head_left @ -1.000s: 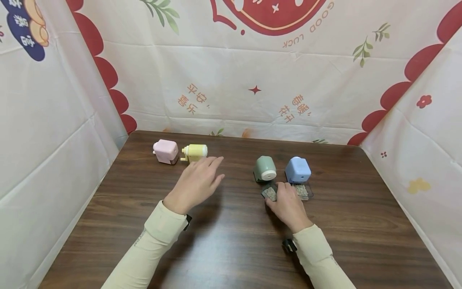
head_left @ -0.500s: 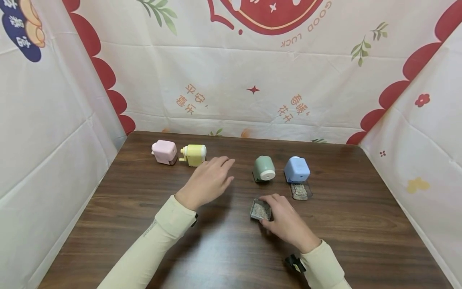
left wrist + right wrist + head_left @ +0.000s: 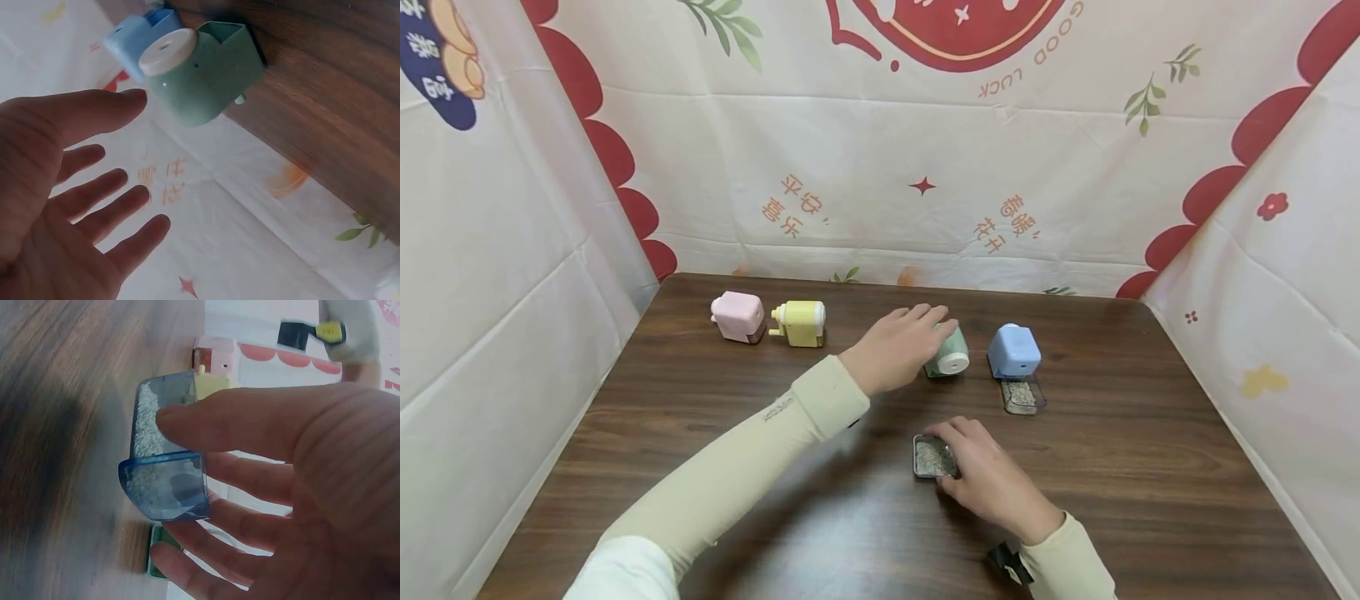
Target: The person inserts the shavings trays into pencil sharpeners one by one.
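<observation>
My right hand [image 3: 988,475] pinches a clear bluish shavings drawer [image 3: 167,481] between thumb and fingers. Pale grey shavings fill part of the drawer, which sits low at the middle of the table in the head view. Up and to the left, my left hand [image 3: 898,348] reaches over beside a green pencil sharpener [image 3: 954,357]. In the left wrist view its fingers are spread and relaxed, with the thumb tip close to the green sharpener [image 3: 203,78] but apart from it. That sharpener has a white round front and an open slot.
Right of the green sharpener stands a blue pencil sharpener [image 3: 1015,352], with a clear drawer of shavings [image 3: 1021,397] in front of it. A pink sharpener [image 3: 738,317] and a yellow sharpener [image 3: 802,323] stand at the back left. A printed cloth [image 3: 850,142] hangs behind the table.
My right hand has drawn the drawer away from the green sharpener, toward me and to the left. My left hand has moved right, from beside the yellow sharpener to the green one.
</observation>
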The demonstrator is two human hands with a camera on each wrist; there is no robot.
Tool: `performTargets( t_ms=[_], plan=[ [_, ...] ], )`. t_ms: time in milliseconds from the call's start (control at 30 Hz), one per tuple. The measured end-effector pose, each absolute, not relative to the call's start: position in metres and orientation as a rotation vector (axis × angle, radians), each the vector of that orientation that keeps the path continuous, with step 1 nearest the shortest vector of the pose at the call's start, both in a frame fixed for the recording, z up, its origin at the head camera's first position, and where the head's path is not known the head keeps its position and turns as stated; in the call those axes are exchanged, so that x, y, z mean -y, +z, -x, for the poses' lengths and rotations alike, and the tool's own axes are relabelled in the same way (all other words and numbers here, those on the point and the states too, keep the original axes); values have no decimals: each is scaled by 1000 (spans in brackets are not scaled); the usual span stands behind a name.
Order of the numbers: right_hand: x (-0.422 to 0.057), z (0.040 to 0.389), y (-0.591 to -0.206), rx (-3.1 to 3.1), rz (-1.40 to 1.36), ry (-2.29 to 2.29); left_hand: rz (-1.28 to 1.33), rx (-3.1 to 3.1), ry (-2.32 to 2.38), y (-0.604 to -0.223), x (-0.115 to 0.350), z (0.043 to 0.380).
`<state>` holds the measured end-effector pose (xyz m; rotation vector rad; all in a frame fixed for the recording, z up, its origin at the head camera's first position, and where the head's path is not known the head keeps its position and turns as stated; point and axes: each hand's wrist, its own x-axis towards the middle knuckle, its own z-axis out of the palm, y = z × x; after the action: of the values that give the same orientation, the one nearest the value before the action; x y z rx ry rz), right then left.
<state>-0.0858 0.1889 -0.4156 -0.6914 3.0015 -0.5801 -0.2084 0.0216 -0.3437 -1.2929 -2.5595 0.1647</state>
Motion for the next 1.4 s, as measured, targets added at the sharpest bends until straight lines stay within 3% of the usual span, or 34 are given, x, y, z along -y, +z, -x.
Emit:
performTargets(
  t_ms=[333,700,933,1400],
  plan=[
    [-184,78,-418,-2956,696,-613,1407,2619,414,-347,-50,236],
    [-182,75,-422,-2985,710,-608,1543,2710,355,-363,-56,259],
    [-183,75,-423,-2974,697,-620,1631,2683,283,-374,-61,259],
    [-187,76,-421,-2989,645,-609,1515,2678,328,-370,-49,253]
  ],
)
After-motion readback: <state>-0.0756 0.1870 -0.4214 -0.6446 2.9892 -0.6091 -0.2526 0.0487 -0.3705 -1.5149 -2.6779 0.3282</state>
